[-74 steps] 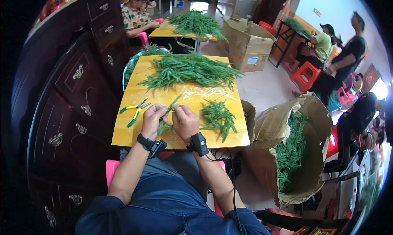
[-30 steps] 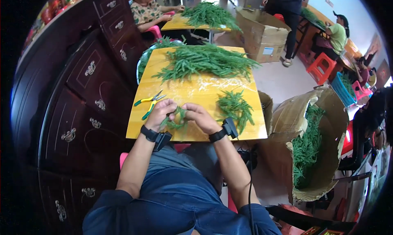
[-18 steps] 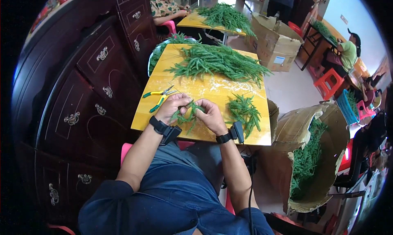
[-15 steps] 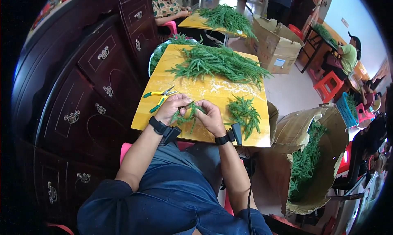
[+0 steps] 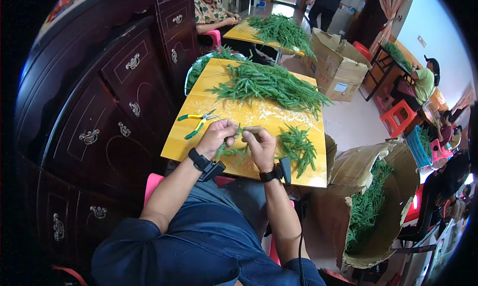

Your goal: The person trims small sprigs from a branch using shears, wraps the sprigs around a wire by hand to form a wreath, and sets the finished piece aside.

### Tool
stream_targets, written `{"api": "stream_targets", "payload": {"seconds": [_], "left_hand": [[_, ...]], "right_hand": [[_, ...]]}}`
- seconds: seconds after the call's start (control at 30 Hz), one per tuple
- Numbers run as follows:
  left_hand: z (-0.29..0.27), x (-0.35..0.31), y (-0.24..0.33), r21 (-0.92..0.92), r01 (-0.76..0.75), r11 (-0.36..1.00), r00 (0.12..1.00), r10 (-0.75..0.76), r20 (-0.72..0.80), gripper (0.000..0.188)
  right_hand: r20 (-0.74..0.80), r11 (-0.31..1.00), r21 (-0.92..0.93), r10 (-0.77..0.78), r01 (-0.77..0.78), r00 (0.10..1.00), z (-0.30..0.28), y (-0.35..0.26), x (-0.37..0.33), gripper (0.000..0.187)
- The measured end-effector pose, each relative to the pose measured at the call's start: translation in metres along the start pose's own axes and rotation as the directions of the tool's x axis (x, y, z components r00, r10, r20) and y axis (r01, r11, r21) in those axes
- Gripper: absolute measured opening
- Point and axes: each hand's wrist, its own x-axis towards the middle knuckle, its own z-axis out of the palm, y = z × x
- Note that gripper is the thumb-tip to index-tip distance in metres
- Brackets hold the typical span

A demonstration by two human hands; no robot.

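Over the near part of the yellow table, my left hand (image 5: 219, 137) is closed on a green artificial pine sprig (image 5: 231, 151) whose needles hang below the fingers. Close by on its right, my right hand (image 5: 261, 144) pinches the sprig's upper end between thumb and fingers; the exact grip is partly hidden. Beyond my left hand lie pliers (image 5: 203, 117) with yellow-and-green handles, spread apart. A small heap of pine sprigs (image 5: 298, 147) rests to the right of my right hand. Across the far half stretches a large pile of pine branches (image 5: 269, 84).
The yellow table (image 5: 194, 98) has pale scraps on it. A torn cardboard box (image 5: 393, 246) with greenery stands at the right; another box (image 5: 328, 69) is farther back. Dark wooden cabinets (image 5: 99, 107) line the left. Several people sit at other tables; one person (image 5: 326, 7) stands behind.
My hands have drawn slightly apart, and the right fingers have risen to the sprig's upper end. The whole view has shifted a little; the pliers and piles lie as before.
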Motion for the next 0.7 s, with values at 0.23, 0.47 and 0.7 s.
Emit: {"api": "stream_targets", "payload": {"seconds": [0.23,0.47,0.7], "left_hand": [[0.015,-0.002,-0.02,0.145,-0.231,0.962,0.972,0.222,0.078,0.009],[0.007,-0.001,-0.02,0.029,-0.165,0.986,0.979,0.168,-0.115,0.01],[0.001,0.0,-0.016,-0.086,-0.064,0.994,0.975,0.044,-0.218,0.012]], "right_hand": [[0.637,-0.117,0.735,0.455,-0.668,0.622,-0.011,0.02,0.0,0.015],[0.275,0.402,0.702,0.608,-0.588,0.745,0.009,-0.001,-0.002,0.014],[-0.22,0.908,-0.418,-0.136,0.033,0.966,0.013,-0.018,0.002,0.022]]}}
